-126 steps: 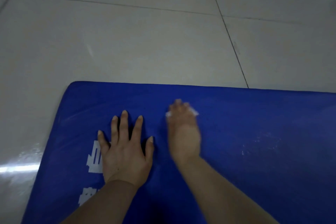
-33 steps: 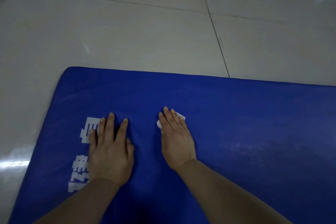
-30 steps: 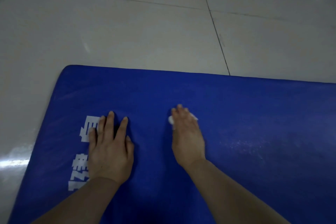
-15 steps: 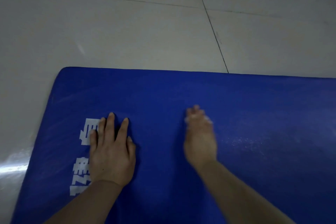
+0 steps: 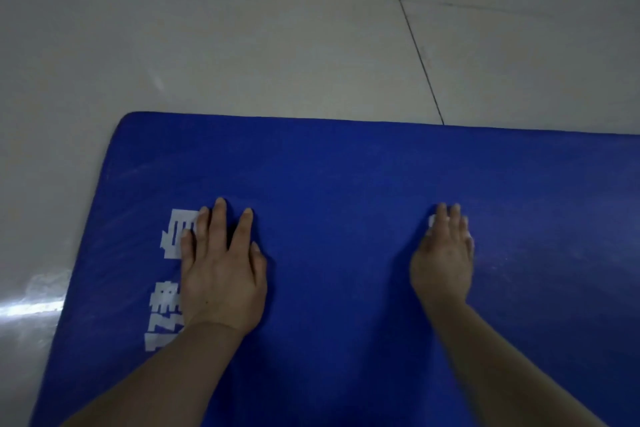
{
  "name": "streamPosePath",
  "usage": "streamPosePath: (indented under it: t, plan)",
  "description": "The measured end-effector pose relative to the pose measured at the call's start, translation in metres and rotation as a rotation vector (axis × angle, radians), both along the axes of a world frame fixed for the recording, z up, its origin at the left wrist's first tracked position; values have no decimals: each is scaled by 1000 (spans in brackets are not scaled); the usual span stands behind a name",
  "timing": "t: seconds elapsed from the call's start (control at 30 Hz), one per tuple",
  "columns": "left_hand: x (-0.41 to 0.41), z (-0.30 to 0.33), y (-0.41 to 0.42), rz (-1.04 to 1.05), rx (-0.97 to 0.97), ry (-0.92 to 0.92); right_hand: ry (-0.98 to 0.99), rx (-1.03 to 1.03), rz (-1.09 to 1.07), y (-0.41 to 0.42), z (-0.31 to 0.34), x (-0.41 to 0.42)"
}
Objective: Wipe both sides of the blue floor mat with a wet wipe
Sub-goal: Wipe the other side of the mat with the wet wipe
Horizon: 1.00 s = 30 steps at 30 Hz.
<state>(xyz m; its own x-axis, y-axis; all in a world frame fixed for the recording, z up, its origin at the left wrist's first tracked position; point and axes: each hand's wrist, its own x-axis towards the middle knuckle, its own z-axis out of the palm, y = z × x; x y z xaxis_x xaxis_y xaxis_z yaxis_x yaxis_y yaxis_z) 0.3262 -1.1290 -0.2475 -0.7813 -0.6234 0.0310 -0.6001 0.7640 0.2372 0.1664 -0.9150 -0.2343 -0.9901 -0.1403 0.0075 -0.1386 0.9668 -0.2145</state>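
Observation:
The blue floor mat (image 5: 332,184) lies flat on the tiled floor and fills the lower part of the view, with white printed characters (image 5: 169,243) near its left end. My left hand (image 5: 221,267) rests flat on the mat, fingers straight, partly over the characters. My right hand (image 5: 445,253) lies palm down to the right of it and presses a white wet wipe (image 5: 432,220) against the mat. Only small white edges of the wipe show beside my fingers; the rest is hidden under the hand.
Pale glossy floor tiles (image 5: 242,45) surround the mat on the far side and the left, with a dark grout line (image 5: 415,45) running to the mat's far edge. Light glare (image 5: 31,302) shines on the floor left of the mat.
My right hand has slid the wipe to the right across the mat, away from my left hand. My left hand has stayed planted on the same spot.

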Motion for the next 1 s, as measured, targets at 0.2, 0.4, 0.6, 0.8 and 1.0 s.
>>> streamPosePath:
  t: [0.2,0.4,0.6,0.8,1.0]
  plan:
    - [0,3,0,10,26,-6,34,19,474,-85,1,106]
    - [-2,4,0,9,32,-16,3,51,146,-8,1,41]
    - [-1,4,-1,7,36,-25,47,3,272,-50,1,96]
    - [-1,4,-1,-4,26,-3,47,123,536,-32,7,89]
    - [-1,5,-1,0,36,-6,-13,70,155,-40,7,84]
